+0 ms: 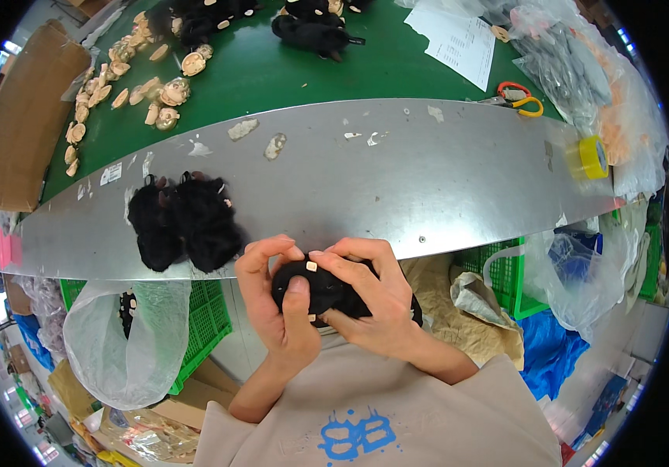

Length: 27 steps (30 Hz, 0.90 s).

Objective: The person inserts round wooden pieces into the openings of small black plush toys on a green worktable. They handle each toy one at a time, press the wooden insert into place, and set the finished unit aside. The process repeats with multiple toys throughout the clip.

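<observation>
Just beyond the beige shirt point(443, 420), at the near edge of the metal table point(334, 187), holding a black plush piece point(334, 296) between the left hand point(272, 311) and the right hand point(377, 303), both curled closely, with fingertips pressed upon it.

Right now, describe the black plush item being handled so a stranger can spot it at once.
Find the silver metal strip, then its near edge beyond the beige shirt. There, left hand and right hand grip the black plush item, a cream piece at its far edge. Unlike the black plush pair on the metal, it is held.
</observation>
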Tool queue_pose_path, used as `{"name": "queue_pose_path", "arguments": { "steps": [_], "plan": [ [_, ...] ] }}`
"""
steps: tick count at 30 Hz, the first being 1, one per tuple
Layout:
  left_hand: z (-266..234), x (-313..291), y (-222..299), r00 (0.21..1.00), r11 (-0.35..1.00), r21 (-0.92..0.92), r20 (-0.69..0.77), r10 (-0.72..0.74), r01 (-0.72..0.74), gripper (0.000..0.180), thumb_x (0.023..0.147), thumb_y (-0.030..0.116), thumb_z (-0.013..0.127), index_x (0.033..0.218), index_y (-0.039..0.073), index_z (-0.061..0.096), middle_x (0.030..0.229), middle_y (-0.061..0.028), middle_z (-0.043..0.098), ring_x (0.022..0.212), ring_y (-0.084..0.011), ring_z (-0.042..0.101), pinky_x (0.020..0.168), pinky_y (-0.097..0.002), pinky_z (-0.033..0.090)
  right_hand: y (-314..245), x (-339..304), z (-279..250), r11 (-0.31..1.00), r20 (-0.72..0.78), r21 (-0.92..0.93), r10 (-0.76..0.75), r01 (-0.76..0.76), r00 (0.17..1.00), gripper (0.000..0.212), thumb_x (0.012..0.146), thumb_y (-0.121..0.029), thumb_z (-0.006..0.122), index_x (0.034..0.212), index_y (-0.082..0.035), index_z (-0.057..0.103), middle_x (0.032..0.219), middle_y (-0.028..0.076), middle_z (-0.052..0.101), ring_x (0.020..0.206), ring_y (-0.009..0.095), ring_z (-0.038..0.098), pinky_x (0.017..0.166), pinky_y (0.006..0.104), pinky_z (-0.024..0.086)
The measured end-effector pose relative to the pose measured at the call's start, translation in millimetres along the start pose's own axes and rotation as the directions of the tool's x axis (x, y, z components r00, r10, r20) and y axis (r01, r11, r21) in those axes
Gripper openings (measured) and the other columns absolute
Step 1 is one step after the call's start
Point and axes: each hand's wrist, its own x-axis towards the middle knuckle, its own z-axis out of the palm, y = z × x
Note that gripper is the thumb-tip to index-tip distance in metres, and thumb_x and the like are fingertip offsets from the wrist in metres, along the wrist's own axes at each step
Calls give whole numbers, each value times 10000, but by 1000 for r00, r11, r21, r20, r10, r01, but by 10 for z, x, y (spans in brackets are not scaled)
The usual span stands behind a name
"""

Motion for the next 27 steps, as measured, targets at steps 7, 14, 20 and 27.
{"name": "queue_pose_path", "arguments": {
  "steps": [7, 14, 20, 27],
  "plan": [
    [-93, 17, -69, 977, 976, 165, 182, 112, -142, 268, 882, 150, 491, 1056, -8, 621, 1011, -137, 532, 918, -196, 470, 813, -303, 393, 78, -74, -47, 999, 24, -25, 42, -42, 999, 580, 545, 46, 785, 1111, -18, 673, 994, 112, 603, 813, 245, 610, 626, 312, 513],
    [-229, 153, 31, 910, 926, 230, 362, 203, -298, 457, 719, 146, 716, 1158, 27, 673, 1059, -175, 589, 874, -253, 577, 739, -329, 485, 74, 28, -196, 977, 195, 69, 185, -202, 963, 460, 606, -5, 786, 1055, -14, 686, 879, 91, 613, 769, 247, 605, 630, 323, 503],
    [-358, 212, -15, 897, 985, 162, 424, -127, 63, 577, 726, 30, 753, 1264, -31, 552, 1108, -131, 600, 998, -201, 590, 861, -299, 477, 172, 220, -390, 991, 413, -15, 131, -136, 901, 437, 692, -127, 779, 1094, -21, 647, 994, 107, 624, 817, 298, 592, 733, 358, 488],
    [-379, 324, -168, 923, 942, -2, 202, -327, 335, 531, 768, 0, 744, 1250, -68, 530, 1134, -100, 584, 1050, -170, 581, 950, -282, 438, 773, 1250, -683, 980, 370, -161, -47, 114, 928, 343, 891, -224, 634, 1183, -50, 591, 1140, 135, 604, 1092, 337, 566, 939, 414, 460]
  ]
}}
